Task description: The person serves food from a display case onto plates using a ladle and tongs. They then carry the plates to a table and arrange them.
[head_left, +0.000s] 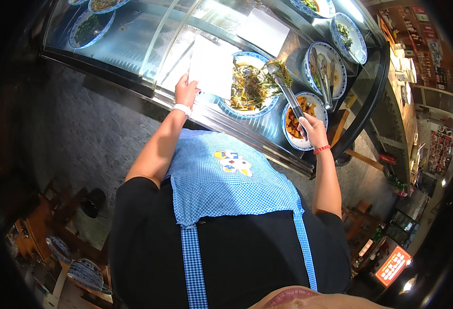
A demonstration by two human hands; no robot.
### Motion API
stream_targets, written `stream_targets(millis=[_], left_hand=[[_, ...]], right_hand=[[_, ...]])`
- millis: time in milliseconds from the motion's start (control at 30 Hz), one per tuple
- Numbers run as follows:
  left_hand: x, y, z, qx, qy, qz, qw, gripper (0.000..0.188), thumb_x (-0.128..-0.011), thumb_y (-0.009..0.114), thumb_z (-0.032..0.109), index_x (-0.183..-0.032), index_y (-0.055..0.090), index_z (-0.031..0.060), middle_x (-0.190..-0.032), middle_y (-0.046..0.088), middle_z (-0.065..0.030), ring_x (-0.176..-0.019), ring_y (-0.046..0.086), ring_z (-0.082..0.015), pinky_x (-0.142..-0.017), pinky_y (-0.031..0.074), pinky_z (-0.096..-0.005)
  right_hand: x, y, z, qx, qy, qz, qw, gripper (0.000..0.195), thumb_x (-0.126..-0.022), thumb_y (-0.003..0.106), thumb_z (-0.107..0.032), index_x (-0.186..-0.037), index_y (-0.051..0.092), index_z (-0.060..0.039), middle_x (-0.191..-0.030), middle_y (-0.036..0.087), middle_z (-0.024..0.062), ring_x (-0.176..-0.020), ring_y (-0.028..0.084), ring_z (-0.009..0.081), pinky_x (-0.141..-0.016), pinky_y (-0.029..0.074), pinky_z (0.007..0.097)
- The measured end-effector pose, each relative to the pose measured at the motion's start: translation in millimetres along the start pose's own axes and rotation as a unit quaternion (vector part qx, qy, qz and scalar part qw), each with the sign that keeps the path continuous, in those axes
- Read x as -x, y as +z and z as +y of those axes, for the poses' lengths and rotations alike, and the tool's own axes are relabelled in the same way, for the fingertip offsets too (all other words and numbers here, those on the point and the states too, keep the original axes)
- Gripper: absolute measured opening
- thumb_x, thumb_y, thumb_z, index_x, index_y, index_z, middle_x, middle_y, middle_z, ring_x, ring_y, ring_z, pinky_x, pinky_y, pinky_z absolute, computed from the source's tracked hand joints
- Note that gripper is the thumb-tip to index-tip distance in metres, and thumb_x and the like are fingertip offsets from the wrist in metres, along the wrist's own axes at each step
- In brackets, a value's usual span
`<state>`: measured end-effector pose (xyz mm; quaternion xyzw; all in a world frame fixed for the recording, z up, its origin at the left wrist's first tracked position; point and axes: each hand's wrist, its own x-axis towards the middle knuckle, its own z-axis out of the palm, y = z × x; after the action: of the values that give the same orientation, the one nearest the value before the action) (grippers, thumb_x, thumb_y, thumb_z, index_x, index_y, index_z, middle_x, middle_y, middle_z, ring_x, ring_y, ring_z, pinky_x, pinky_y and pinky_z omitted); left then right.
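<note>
My left hand [186, 90] grips the near left edge of a white rectangular plate or tray [212, 65], washed out by glare. The plate overlaps the left side of a blue-and-white bowl [272, 103] holding a dark shredded dish [247, 87]. In my right hand [314, 130] are metal tongs [286, 89] with a black grip. Their head holds a clump of green and brown strands [282, 77] at the bowl's right rim. Below the tongs' handle sits a bowl of orange-brown chunks [300, 116].
The bowls stand in a glass display case [168, 42] with a metal front rail [234, 135]. Another bowl [344, 75] has tongs resting in it. A white flat piece [263, 31] lies farther in. More food bowls [92, 29] are at the far left.
</note>
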<state>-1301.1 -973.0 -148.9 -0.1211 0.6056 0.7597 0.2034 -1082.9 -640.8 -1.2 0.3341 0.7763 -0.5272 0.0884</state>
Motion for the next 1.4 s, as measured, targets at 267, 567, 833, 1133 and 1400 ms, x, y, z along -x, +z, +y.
stream_targets(millis=[267,567,833,1133,1400], left_hand=[[-8,-4,2,0.003,-0.002,0.007,1.000,0.047,-0.085,0.052,-0.002,-0.131,0.045,-0.0024,-0.109,0.062,-0.0095,-0.089,0.062,-0.0148,-0.071,0.053,-0.0258],[-12,-1,1,-0.010,-0.004,-0.003,1.000,0.045,-0.085,0.052,-0.002,-0.130,0.047,-0.0021,-0.107,0.063,-0.0096,-0.089,0.063,-0.0146,-0.070,0.053,-0.0256],[-14,10,-4,0.018,-0.057,-0.050,0.997,0.039,-0.085,0.052,-0.001,-0.124,0.052,0.0001,-0.102,0.063,-0.0079,-0.084,0.062,-0.0138,-0.067,0.052,-0.0246],[-20,25,-8,0.120,-0.141,-0.131,0.974,0.035,-0.089,0.050,-0.002,-0.124,0.050,-0.0013,-0.108,0.063,-0.0126,-0.093,0.064,-0.0210,-0.077,0.055,-0.0319],[-12,31,11,0.191,-0.163,-0.189,0.949,0.038,-0.089,0.049,-0.001,-0.127,0.046,-0.0013,-0.113,0.061,-0.0147,-0.097,0.063,-0.0242,-0.085,0.053,-0.0361]], right_hand=[[15,-9,-29,-0.003,-0.029,0.028,0.999,0.030,-0.092,0.060,-0.019,-0.118,0.063,-0.0045,-0.067,0.058,-0.0005,-0.051,0.049,0.0043,-0.041,0.037,0.0189],[5,-4,-26,0.000,-0.018,0.034,0.999,0.028,-0.092,0.060,-0.019,-0.116,0.064,-0.0043,-0.066,0.058,-0.0001,-0.051,0.049,0.0043,-0.041,0.037,0.0195],[6,-2,-35,0.028,-0.030,0.036,0.998,0.030,-0.092,0.060,-0.020,-0.117,0.063,-0.0035,-0.066,0.058,0.0000,-0.051,0.048,0.0040,-0.042,0.037,0.0199],[36,19,-84,-0.006,-0.089,0.029,0.996,0.037,-0.093,0.059,-0.020,-0.126,0.057,-0.0029,-0.071,0.058,0.0003,-0.053,0.048,0.0036,-0.045,0.037,0.0174],[15,52,-81,0.385,-0.312,0.115,0.861,0.037,-0.083,0.068,-0.027,-0.109,0.062,-0.0013,-0.086,0.066,0.0213,-0.078,0.064,0.0380,-0.068,0.051,0.0414]])
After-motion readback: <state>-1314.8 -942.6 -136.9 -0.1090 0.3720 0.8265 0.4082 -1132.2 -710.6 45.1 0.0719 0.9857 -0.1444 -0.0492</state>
